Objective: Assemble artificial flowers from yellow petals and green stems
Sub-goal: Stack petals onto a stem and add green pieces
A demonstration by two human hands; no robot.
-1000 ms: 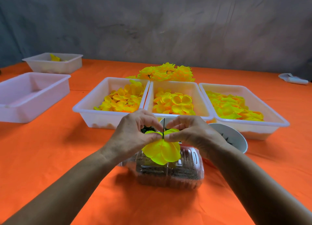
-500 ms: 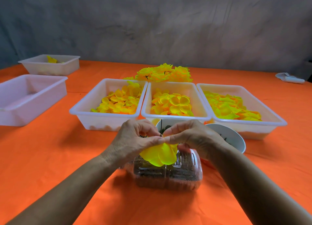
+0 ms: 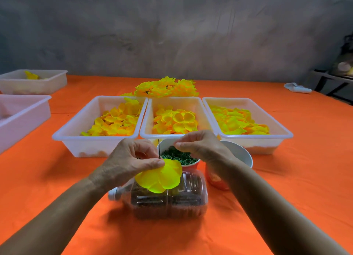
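Over the clear box (image 3: 170, 199), at 6 o'clock from the middle tray (image 3: 177, 101), left hand (image 3: 129, 163) pinches yellow petal (image 3: 159, 176) on thin stem (image 3: 159, 148). Right hand (image 3: 202, 147) curled, contents unclear. I'd hold the stem vertical, thread the next layer centred.

A grey, mottled wall (image 3: 172, 35) fills the background, streaked with faint vertical marks. In front of it runs the bench (image 3: 286, 178), draped in bright orange cloth with soft creases. At the far right edge stands dark furniture (image 3: 332, 78), blurred. The light is even and soft, casting faint shadows on the cloth.
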